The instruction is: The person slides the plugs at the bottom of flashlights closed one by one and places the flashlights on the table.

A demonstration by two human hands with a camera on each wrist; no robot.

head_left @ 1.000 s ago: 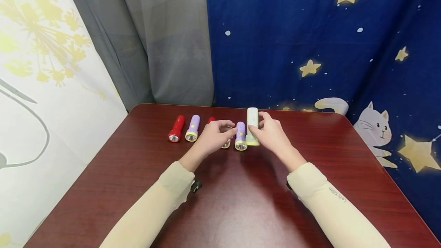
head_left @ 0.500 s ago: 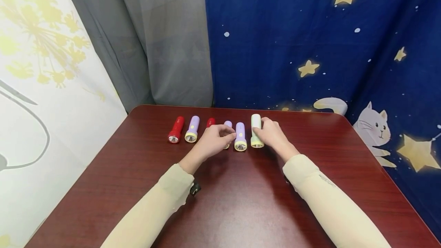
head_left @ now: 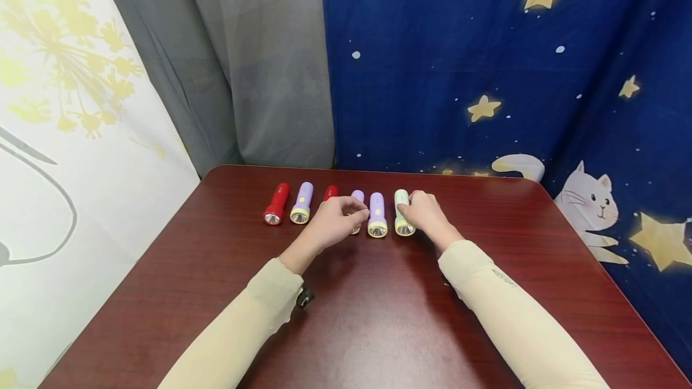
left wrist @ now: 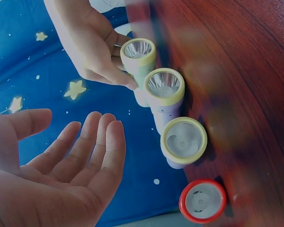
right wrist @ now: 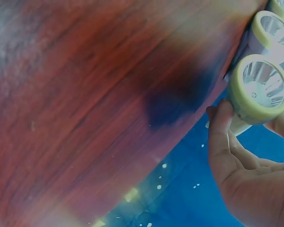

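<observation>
My right hand grips a pale green flashlight with a yellow rim, at the right end of a row of flashlights. In the right wrist view thumb and fingers stand on either side of this flashlight. Just left of it lies a purple flashlight. My left hand hovers above the row with relaxed fingers and holds nothing. It partly hides another purple flashlight and a red flashlight. The left wrist view shows its fingers apart from the lenses.
Farther left on the brown table lie a purple flashlight and a red flashlight. Behind the table's back edge hang a grey curtain and a blue starry curtain. A white patterned cloth borders the left side.
The pale green flashlight has come down, moved slightly right and tipped so its lens faces forward, with my right hand still on it. My left hand has shifted slightly off the purple flashlights.
</observation>
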